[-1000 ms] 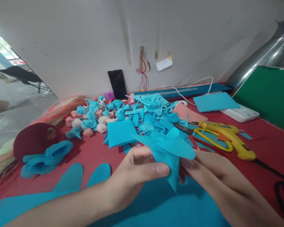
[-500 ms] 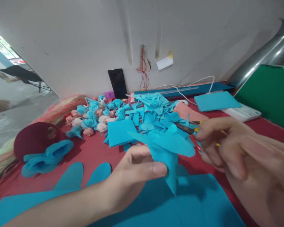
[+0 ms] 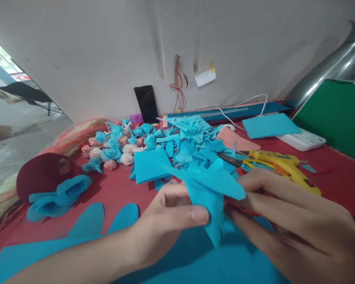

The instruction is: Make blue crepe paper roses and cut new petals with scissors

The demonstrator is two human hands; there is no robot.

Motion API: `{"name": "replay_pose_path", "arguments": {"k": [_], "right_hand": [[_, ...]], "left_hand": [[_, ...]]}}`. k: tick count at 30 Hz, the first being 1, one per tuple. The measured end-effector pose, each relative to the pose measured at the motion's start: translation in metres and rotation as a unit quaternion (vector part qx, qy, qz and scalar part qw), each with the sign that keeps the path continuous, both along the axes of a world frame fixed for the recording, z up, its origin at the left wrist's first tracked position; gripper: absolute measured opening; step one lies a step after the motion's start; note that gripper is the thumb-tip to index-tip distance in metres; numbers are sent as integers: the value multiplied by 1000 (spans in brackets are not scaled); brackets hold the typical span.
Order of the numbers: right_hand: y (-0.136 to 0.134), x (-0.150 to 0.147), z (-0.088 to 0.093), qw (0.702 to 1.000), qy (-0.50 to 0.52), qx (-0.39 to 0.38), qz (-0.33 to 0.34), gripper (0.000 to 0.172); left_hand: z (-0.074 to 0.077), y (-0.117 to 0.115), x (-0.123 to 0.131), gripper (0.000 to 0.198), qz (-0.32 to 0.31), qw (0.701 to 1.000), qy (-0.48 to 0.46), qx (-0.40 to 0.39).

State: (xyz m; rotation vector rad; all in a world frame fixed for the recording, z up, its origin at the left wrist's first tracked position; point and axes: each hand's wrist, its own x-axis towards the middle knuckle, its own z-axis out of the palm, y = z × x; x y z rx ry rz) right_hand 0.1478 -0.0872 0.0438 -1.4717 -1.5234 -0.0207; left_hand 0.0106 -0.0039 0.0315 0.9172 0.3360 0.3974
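My left hand [image 3: 171, 213] pinches a folded piece of blue felt [image 3: 213, 189] between thumb and fingers, just above the red table [image 3: 115, 193]. From the right, my right hand [image 3: 284, 213] reaches in with its fingers stretched to the felt's right edge; whether it grips the felt is hidden. A large blue felt sheet [image 3: 201, 260] lies under both hands. Behind the hands is a heap of blue felt scraps [image 3: 192, 142].
A yellow glue gun [image 3: 284, 165] and scissors [image 3: 233, 161] lie right of the scraps. Small blue, white and pink felt roses [image 3: 118, 142] are piled at the back left, near a dark red spool [image 3: 44, 171] and a big blue rose [image 3: 62, 193]. A phone [image 3: 147, 103] leans on the wall.
My right hand lifted away towards the scissors half a second ago and has come back down to the blue felt piece. My left hand kept its hold and barely moved.
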Motion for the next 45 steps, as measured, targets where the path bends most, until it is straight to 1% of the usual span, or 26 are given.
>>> {"name": "replay_pose_path", "arguments": {"k": [2,4,6,8,10,13,14,16,17,18,19,20,22,25,27,29,32,34,36,37,38,39,40,41,43,45], "right_hand": [[-2,0,0,999,-21,26,7,16],[-4,2,2,998,22,39,36,14],[-6,6,2,993,83,15,85,13],[-6,10,2,979,152,-21,137,11],[-5,13,1,954,230,-20,193,10],[-3,12,2,909,320,-6,266,16],[-3,11,3,891,344,-12,296,17],[-2,9,6,847,402,-50,344,14],[-1,8,8,830,430,-70,349,13],[0,9,9,818,459,-88,336,15],[2,11,10,815,483,-93,307,19],[3,15,11,821,500,-93,260,24],[8,25,11,844,504,-53,178,28],[16,43,10,892,448,-7,64,19],[20,52,9,919,393,-19,-1,15],[24,58,8,943,326,-42,-55,15],[28,62,8,969,216,-62,-103,15],[30,62,7,979,153,-69,-113,18],[32,64,6,984,117,-74,-110,22],[32,66,6,986,105,-75,-109,22],[33,68,6,987,94,-75,-110,21],[33,71,7,988,81,-72,-113,20],[33,75,9,989,63,-67,-119,19],[34,79,11,989,44,-64,-127,18],[34,87,17,989,17,-61,-134,15],[34,93,23,989,5,-64,-131,15]], "left_hand": [[0,1,1,14,-8,1000,-23,5],[-1,1,1,12,-7,999,-42,7],[-2,2,1,12,1,999,-43,0],[-4,3,2,16,21,999,-28,-9],[-5,3,2,23,37,999,-17,-10],[-5,3,2,29,38,999,-24,-2],[-5,3,2,29,37,999,-25,3],[-7,3,1,29,40,999,-16,12],[-8,4,0,30,44,999,-10,18],[-9,4,0,32,47,999,-4,25],[-10,5,0,34,48,998,0,34],[-11,6,-1,35,48,998,1,44],[-12,7,-1,37,46,997,2,65],[-11,8,-2,35,46,995,10,90],[-11,9,-2,33,48,994,19,93],[-12,9,-3,31,57,995,36,77],[-13,10,-4,33,74,994,66,37],[-13,10,-4,35,89,992,84,19],[-13,10,-4,36,109,989,96,20],[-12,10,-4,37,114,988,100,39],[-12,11,-5,38,114,985,98,80],[-11,13,-5,38,102,980,90,144],[-10,15,-4,38,83,966,75,232],[-8,19,-4,37,63,942,59,323],[-1,26,-1,27,45,908,32,415],[11,31,2,16,43,876,4,480]]}}
